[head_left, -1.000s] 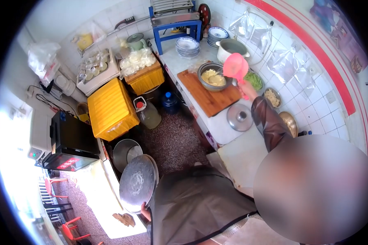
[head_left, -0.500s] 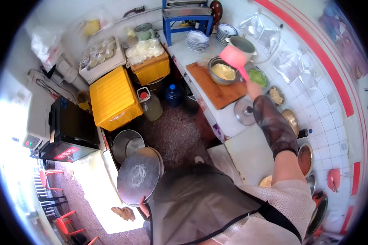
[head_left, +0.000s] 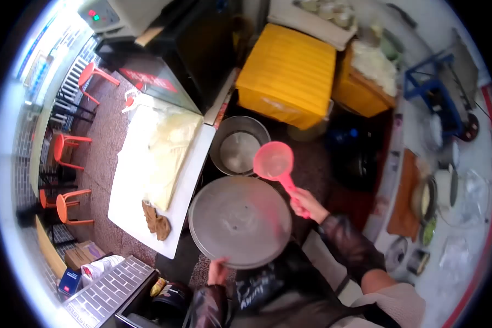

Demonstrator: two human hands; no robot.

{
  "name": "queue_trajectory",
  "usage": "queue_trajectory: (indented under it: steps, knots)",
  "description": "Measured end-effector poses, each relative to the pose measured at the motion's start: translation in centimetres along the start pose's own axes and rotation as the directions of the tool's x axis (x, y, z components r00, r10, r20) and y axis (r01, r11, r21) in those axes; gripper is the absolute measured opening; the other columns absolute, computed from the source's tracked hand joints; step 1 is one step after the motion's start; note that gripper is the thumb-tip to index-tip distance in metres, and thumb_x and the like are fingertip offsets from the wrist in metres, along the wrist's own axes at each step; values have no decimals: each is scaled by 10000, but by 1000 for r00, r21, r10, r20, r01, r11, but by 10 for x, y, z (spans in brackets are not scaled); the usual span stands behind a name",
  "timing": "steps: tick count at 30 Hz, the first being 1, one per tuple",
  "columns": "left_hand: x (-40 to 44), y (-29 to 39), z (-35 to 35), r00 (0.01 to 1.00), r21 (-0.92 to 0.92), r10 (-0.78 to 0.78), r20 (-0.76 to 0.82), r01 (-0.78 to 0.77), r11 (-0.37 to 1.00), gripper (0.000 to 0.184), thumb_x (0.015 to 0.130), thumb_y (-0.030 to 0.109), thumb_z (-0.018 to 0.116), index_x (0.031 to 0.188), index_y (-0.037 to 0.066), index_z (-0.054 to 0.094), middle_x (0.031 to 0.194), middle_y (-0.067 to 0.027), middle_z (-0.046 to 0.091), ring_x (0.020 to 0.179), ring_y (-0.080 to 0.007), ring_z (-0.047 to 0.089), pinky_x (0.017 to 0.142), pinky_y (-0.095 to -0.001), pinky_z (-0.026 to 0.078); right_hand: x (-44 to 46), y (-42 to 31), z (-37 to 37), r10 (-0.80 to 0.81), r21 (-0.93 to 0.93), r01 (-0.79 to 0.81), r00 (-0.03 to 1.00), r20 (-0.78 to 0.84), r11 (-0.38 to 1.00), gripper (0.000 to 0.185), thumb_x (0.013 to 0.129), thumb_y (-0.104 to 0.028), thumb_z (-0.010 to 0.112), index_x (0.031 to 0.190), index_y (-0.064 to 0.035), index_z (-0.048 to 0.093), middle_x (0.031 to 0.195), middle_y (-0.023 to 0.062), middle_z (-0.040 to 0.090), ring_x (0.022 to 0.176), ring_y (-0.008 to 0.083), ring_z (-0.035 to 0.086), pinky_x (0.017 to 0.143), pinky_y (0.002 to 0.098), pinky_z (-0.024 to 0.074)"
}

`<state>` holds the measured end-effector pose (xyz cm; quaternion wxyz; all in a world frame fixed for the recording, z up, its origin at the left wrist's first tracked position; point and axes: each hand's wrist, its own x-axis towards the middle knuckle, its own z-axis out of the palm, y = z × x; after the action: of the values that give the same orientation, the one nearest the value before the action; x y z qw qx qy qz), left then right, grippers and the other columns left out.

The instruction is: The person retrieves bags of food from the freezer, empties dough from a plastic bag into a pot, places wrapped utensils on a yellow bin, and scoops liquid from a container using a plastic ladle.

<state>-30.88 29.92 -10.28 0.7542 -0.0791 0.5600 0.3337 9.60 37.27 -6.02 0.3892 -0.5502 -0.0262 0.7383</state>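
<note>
A pink water scoop [head_left: 274, 161] is in my right hand [head_left: 308, 205], whose fingers are wrapped round its handle. Its bowl is over the near right rim of a deep metal pot [head_left: 216, 143]; what the scoop contains, if anything, is unclear. The pot stands uncovered with a pale, light-reflecting inside. Closer to me is a large round metal lid [head_left: 229, 216], its face turned up toward the camera. My left hand [head_left: 218, 271] grips the lid's near edge, fingers on the rim.
Left of the pot stands a white table [head_left: 131, 186] with a pale cloth and a brown rag [head_left: 156, 221]. Yellow-covered boxes [head_left: 290, 71] stand beyond the pot. The counter on the right holds a cutting board [head_left: 403, 191] and bowls. Orange stools [head_left: 71, 147] stand far left.
My view has swung left, from the counter toward the pot. My right hand has carried the pink scoop from above the counter bowls to the pot. My left hand still holds the lid.
</note>
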Motion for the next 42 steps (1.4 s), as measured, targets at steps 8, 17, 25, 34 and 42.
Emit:
queue_trajectory:
  steps: [8,17,25,34,42]
  knots:
    - [35,-48,-1,942,65,41,-332,-20,998,444,637,-41,608,1061,46,509,907,-51,564,828,-188,568,658,-275,484,546,71,-64,-365,-993,-106,928,-78,-58,328,810,-204,498,1097,-64,573,877,184,648,810,334,635,711,441,496]
    - [49,-64,-10,855,68,-77,-512,130,989,332,772,16,579,1099,7,521,996,-73,553,883,-200,512,805,-332,429,580,94,-35,-74,-506,5,990,-117,862,212,897,-237,479,1043,-87,517,655,71,493,463,158,449,391,310,368]
    - [60,-57,-13,901,2,-73,-427,82,997,403,642,-25,613,1029,62,543,971,-63,564,903,-198,549,768,-314,469,399,27,-52,80,145,-155,902,424,977,249,927,-160,484,1172,-126,454,597,-57,367,411,30,336,345,173,243]
    - [50,-11,32,998,58,-27,50,24,998,451,667,-57,606,1099,4,490,1053,-77,540,1003,-230,523,929,-370,410,29,-45,9,-41,265,-105,871,490,958,430,938,-167,472,1347,-105,355,606,-35,339,400,34,319,350,176,262]
    - [8,42,110,954,270,-79,289,-2,963,136,685,-30,586,799,32,546,859,-78,578,909,-236,550,903,-389,434,-302,-6,35,-464,586,278,865,193,762,412,956,-181,428,1349,-84,350,596,-47,343,377,20,292,325,167,256]
